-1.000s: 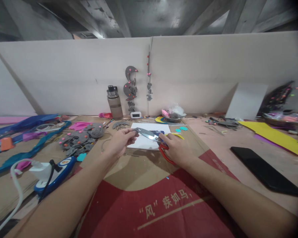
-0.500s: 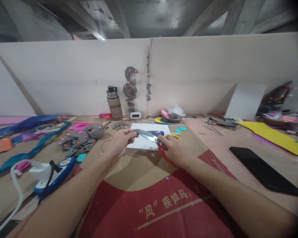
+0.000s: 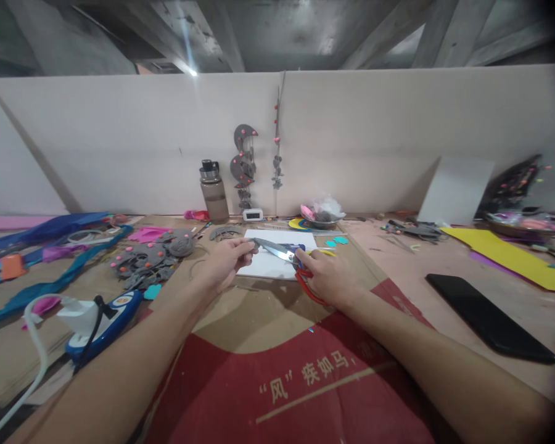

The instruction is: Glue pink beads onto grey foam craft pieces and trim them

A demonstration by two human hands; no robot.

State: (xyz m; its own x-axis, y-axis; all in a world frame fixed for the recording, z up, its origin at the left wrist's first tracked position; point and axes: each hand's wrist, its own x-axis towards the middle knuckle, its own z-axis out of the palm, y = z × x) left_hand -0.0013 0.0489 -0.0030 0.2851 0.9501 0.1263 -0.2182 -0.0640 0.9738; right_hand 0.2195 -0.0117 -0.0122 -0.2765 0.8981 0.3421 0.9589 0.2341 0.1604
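My right hand (image 3: 328, 274) is wrapped round the red handles of a pair of scissors (image 3: 277, 250), whose blades point left. At their tips, my left hand (image 3: 226, 262) pinches a small grey piece (image 3: 253, 243), mostly hidden by the fingers. The piece meets the blades, but whether they cut into it I cannot tell. Below and beyond the blades lies a white sheet (image 3: 261, 267). A blue object (image 3: 296, 246) rests on the sheet, partly covered by my right hand. Just past that hand a yellow loop (image 3: 326, 252) shows.
Cardboard (image 3: 277, 333) covers the table before me. Grey felt pieces (image 3: 143, 262) and a blue power strip (image 3: 104, 324) lie left; a black phone (image 3: 490, 317) and yellow sheet (image 3: 513, 256) lie right. At the back stand a bottle (image 3: 214, 194) and a bowl (image 3: 321, 221).
Hands and scissors have kept almost the same pose. The whole view has shifted very slightly.
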